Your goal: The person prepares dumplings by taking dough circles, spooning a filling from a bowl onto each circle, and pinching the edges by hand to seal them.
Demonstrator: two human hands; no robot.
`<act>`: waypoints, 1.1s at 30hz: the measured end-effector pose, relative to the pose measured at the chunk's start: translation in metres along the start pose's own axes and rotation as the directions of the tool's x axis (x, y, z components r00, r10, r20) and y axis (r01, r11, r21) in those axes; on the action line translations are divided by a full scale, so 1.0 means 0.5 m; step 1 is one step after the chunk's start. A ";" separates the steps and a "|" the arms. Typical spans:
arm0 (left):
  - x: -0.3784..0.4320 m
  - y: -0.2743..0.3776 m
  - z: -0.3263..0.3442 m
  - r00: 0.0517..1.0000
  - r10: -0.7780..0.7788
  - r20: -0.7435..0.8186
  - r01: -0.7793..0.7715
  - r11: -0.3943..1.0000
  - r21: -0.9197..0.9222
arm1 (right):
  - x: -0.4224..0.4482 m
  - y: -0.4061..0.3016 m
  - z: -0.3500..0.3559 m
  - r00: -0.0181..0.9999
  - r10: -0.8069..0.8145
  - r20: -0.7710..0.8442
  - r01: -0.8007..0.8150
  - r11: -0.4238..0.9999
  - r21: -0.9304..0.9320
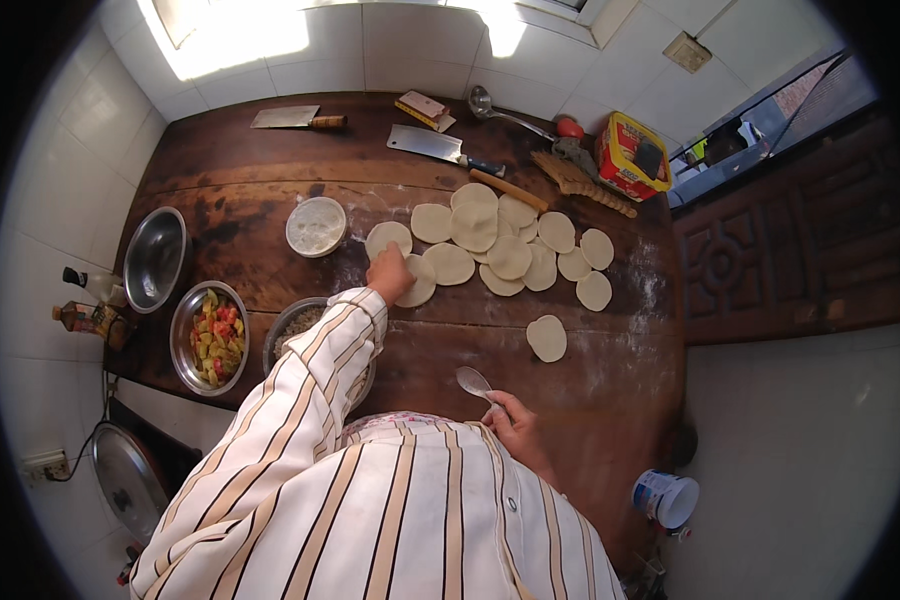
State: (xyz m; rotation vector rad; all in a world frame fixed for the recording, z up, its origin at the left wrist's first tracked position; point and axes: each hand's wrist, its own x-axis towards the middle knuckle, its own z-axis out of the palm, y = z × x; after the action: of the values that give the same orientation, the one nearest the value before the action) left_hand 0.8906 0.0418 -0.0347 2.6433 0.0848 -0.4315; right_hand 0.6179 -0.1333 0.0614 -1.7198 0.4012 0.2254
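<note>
My left hand (391, 273) reaches out over the wooden table with its fingertips on a round dough wrapper (386, 237). Another dough wrapper (418, 283) lies right beside that hand, partly under it. Whether the fingers pinch the dough is hidden by the back of the hand. Close to my body, my right hand (513, 424) holds a spoon (472, 381) by its handle, bowl pointing away to the left. A single dough wrapper (546, 338) lies apart beyond the spoon. Below my left sleeve, a metal bowl of minced filling (292, 334) is partly covered.
Several overlapping wrappers (508, 257) spread across the table (435, 352). A flour bowl (316, 226), vegetable bowl (217, 337) and metal bowl (155, 259) stand left. Behind lie two cleavers (289, 117) (427, 142), a rolling pin (510, 190), a ladle (510, 116) and a plastic tub (630, 157).
</note>
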 end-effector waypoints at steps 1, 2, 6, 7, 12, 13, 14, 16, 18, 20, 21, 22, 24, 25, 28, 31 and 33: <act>0.006 -0.012 0.006 1.000 0.016 0.007 -0.016 1.000 -0.022 | 0.000 0.006 -0.002 0.999 0.032 -0.014 -0.032 0.999 0.024; 0.009 -0.010 0.010 0.999 0.039 0.014 -0.038 0.998 -0.048 | 0.004 0.007 -0.006 0.999 0.034 -0.012 -0.034 0.999 0.024; 0.006 -0.008 0.022 0.996 0.080 0.050 -0.075 0.993 -0.096 | 0.031 -0.014 -0.012 0.999 -0.003 0.049 0.003 1.000 -0.012; -0.002 -0.007 0.028 0.993 0.119 -0.004 -0.119 0.992 -0.047 | 0.040 -0.025 -0.011 0.996 -0.027 0.086 0.031 0.999 -0.038; -0.016 -0.003 0.001 0.984 0.176 -0.006 -0.165 0.908 -0.384 | 0.066 -0.064 0.006 0.977 -0.181 0.115 0.191 0.978 -0.087; -0.023 0.001 -0.017 0.987 0.140 0.076 -0.070 0.812 -0.580 | 0.067 -0.069 0.012 0.975 -0.205 0.090 0.209 0.977 -0.043; -0.029 0.005 -0.049 0.979 0.131 0.159 0.009 0.743 -0.669 | 0.066 -0.071 0.014 0.974 -0.202 0.106 0.208 0.977 -0.046; -0.075 0.006 -0.136 0.957 0.171 0.234 0.170 0.325 -0.930 | 0.072 -0.066 0.015 0.982 -0.164 0.091 0.164 0.986 0.013; -0.105 -0.032 -0.202 0.928 0.246 0.280 0.283 0.027 -0.959 | 0.073 -0.074 0.033 0.982 -0.138 0.128 0.137 0.990 0.016; -0.162 -0.060 -0.276 0.864 0.480 0.151 0.288 -0.227 -0.930 | 0.082 -0.087 0.052 0.975 -0.148 0.168 0.133 0.987 0.096; -0.191 -0.085 -0.303 0.853 0.500 0.145 0.329 -0.301 -0.895 | 0.086 -0.105 0.073 0.967 -0.162 0.196 0.143 0.984 0.107; -0.218 -0.113 -0.317 0.842 0.522 0.138 0.369 -0.370 -0.853 | 0.092 -0.114 0.091 0.964 -0.162 0.209 0.143 0.984 0.104; -0.278 -0.177 -0.326 0.885 0.441 0.149 0.376 -0.488 -0.788 | 0.107 -0.129 0.131 0.938 -0.120 0.326 0.121 0.992 0.015; -0.302 -0.207 -0.318 0.907 0.380 0.181 0.379 -0.553 -0.742 | 0.115 -0.130 0.155 0.937 -0.095 0.335 0.095 0.995 0.016; -0.372 -0.276 -0.289 0.944 0.149 0.295 0.321 -0.629 -0.708 | 0.145 -0.136 0.219 0.893 -0.289 0.347 0.383 0.891 -0.243; -0.409 -0.339 -0.242 0.965 0.132 0.226 0.253 -0.688 -0.680 | 0.189 -0.111 0.273 0.756 -0.542 0.368 0.654 0.611 -0.446; -0.422 -0.370 -0.225 0.962 0.137 0.235 0.257 -0.735 -0.628 | 0.212 -0.102 0.304 0.705 -0.589 0.394 0.682 0.413 -0.604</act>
State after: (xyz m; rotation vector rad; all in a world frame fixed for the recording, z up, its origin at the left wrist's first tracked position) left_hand 0.6984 0.2600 0.0476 0.2086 0.4356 -0.2996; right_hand 0.7464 0.0083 0.0401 -2.4972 -0.5713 -0.1156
